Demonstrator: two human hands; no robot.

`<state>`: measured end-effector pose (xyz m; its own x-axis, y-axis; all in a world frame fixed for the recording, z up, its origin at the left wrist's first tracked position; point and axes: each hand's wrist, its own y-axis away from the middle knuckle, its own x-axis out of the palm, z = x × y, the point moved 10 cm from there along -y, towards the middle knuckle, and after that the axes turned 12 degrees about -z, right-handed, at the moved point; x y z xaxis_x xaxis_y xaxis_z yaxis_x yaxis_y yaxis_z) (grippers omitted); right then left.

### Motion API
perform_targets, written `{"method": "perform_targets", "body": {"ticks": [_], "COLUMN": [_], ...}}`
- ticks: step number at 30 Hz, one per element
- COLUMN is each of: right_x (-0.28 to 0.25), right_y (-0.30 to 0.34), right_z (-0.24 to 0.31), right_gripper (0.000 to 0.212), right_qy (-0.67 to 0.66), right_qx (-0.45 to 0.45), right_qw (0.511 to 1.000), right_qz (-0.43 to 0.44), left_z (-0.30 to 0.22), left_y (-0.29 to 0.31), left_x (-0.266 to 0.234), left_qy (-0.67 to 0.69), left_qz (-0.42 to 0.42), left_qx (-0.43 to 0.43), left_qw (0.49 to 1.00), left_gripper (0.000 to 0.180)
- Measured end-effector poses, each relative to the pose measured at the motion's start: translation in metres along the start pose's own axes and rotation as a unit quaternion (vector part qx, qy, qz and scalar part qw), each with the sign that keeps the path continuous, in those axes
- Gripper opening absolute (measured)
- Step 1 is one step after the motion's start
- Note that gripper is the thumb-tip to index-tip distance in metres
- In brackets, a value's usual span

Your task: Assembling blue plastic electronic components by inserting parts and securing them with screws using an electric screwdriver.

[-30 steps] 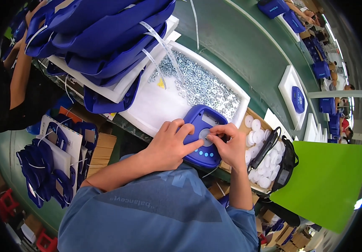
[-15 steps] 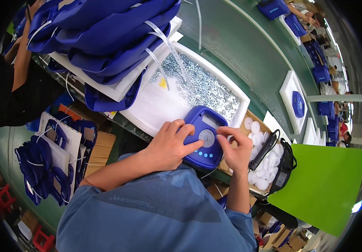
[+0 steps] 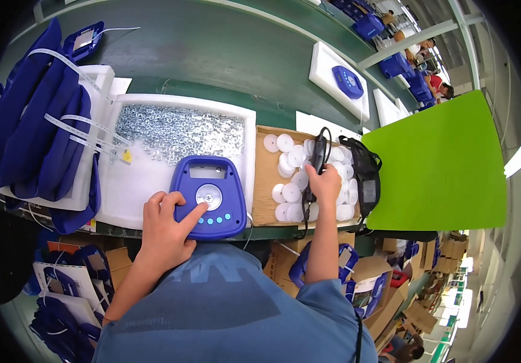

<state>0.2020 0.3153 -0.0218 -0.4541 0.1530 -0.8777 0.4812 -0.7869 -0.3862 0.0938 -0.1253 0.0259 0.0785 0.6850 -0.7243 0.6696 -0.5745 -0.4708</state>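
A blue plastic casing point(image 3: 230, 179) with a handle opening lies at the near edge of a white foam tray point(image 3: 249, 151). A translucent round disc point(image 3: 211, 192) with a small metal piece in its centre sits in the casing. My left hand point(image 3: 167, 230) holds the casing's left side, its thumb across the lower edge of the disc. My right hand point(image 3: 327, 184) is closed round a black stick-shaped power tool, seemingly an electric screwdriver point(image 3: 319, 154), above a shallow cardboard box point(image 3: 265, 187) of white plastic discs point(image 3: 285, 143).
Loose metal nuts point(image 3: 182, 130) fill the tray's far part. Stacked blue casings point(image 3: 49, 133) with white straps stand at left. A black bag point(image 3: 367, 184) and a green board point(image 3: 436, 169) lie at right. Farther off, another casing point(image 3: 348, 83) rests on white foam.
My right hand has left the disc and moved right to grasp the black tool over the box. My left hand stays on the casing. The whole view has turned to the right.
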Motion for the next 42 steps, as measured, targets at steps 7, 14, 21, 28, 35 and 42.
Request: {"method": "perform_targets", "body": {"ticks": [7, 14, 21, 28, 35, 42], "right_x": [-0.064, -0.12, -0.119, -0.092, -0.07, -0.074], "right_y": [0.007, 0.052, 0.095, 0.12, 0.127, 0.135], "right_z": [-0.017, 0.114, 0.253, 0.296, 0.299, 0.303], "right_gripper": [0.05, 0.045, 0.047, 0.055, 0.052, 0.045], "right_qy": [-0.765, -0.751, -0.794, -0.779, -0.76, -0.734], "right_qx": [0.326, 0.203, -0.078, -0.138, -0.094, -0.149], "right_qw": [0.538, 0.575, 0.592, 0.584, 0.604, 0.623], "right_qz": [0.141, 0.255, 0.118, 0.185, 0.222, 0.225], "left_z": [0.001, 0.002, 0.003, 0.008, 0.011, 0.01], "left_y": [0.0, 0.001, 0.005, 0.007, 0.009, 0.01], "left_x": [-0.001, 0.002, 0.005, 0.003, 0.002, 0.005], "left_qy": [-0.016, 0.016, 0.008, 0.026, 0.039, 0.051], "left_qz": [0.008, 0.02, 0.003, -0.033, -0.052, -0.073], "left_qx": [-0.012, -0.009, -0.013, 0.001, -0.008, 0.004], "left_qw": [1.0, 1.0, 1.0, 0.999, 0.998, 0.996], "left_gripper": [0.076, 0.079, 0.075, 0.073, 0.069, 0.056]}}
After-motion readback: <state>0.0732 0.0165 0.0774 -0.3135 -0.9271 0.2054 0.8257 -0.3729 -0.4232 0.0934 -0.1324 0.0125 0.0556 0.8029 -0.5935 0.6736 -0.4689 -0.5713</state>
